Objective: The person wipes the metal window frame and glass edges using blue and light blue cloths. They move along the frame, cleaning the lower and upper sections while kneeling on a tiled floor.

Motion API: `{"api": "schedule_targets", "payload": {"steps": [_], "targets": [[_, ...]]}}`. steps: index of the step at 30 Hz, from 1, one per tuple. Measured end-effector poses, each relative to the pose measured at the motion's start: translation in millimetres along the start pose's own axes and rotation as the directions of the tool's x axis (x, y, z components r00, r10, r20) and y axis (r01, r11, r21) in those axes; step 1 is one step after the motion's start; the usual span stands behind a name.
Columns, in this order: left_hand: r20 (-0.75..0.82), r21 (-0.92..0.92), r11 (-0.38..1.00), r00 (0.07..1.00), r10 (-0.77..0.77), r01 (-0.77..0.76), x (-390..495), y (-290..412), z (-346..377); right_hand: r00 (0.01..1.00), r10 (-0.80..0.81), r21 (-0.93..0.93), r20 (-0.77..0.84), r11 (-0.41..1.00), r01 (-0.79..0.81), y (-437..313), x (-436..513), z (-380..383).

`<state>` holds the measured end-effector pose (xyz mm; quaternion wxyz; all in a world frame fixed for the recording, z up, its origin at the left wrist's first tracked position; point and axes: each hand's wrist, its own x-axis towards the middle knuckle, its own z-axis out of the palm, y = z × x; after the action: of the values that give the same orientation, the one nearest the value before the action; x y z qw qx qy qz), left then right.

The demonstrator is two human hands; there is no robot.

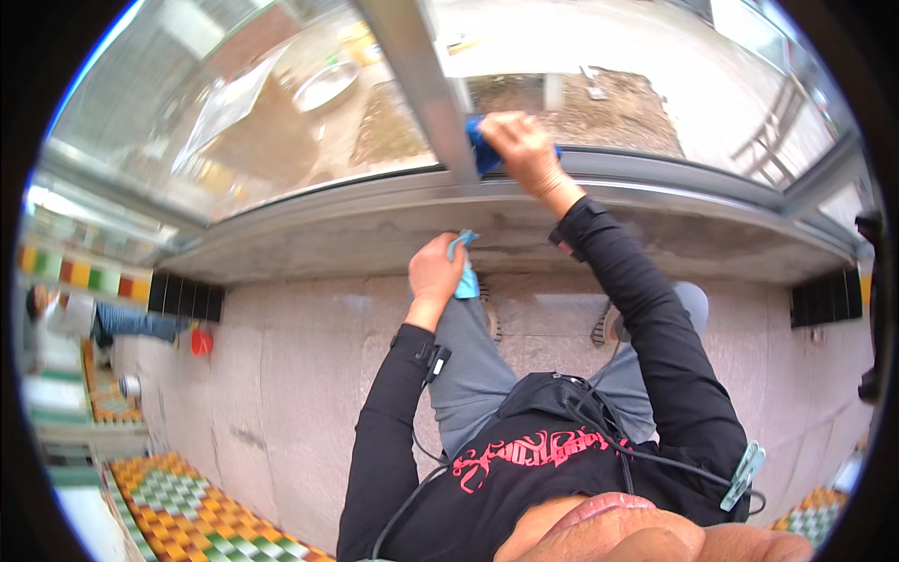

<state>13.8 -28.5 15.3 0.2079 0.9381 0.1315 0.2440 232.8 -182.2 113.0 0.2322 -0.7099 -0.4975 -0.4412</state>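
Observation:
A dark blue cloth is bunched under my right hand. That hand presses it at the lower corner of a window pane, beside the grey metal upright and just above the bottom frame rail. My left hand is lower, above my left knee, with its fingers closed around a light blue cloth. Part of this cloth hangs below the fingers and a small tip sticks out above them. Below the frame runs a bare concrete sill.
Cables run from my wrists across my black shirt, where a pale clothes peg is clipped. On the left, another person is near a red bucket on the tiled floor. Beyond the glass are a white basin and a wooden ladder-like frame.

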Motion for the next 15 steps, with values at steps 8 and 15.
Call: {"api": "schedule_targets", "payload": {"steps": [8, 15], "targets": [[0.053, 0.043, 0.999, 0.999, -0.005, 0.003, -1.1, 2.2, -2.7, 0.989, -0.005, 0.019, 0.146, 1.0, 0.002, 19.5, -11.9, -30.2], [0.069, 0.005, 1.0, 0.998, 0.013, -0.013, 3.3, 2.8, -2.7, 0.927, -0.016, -0.444, -0.375, 0.881, -0.164, 112.3, 67.3, -146.8]]}}
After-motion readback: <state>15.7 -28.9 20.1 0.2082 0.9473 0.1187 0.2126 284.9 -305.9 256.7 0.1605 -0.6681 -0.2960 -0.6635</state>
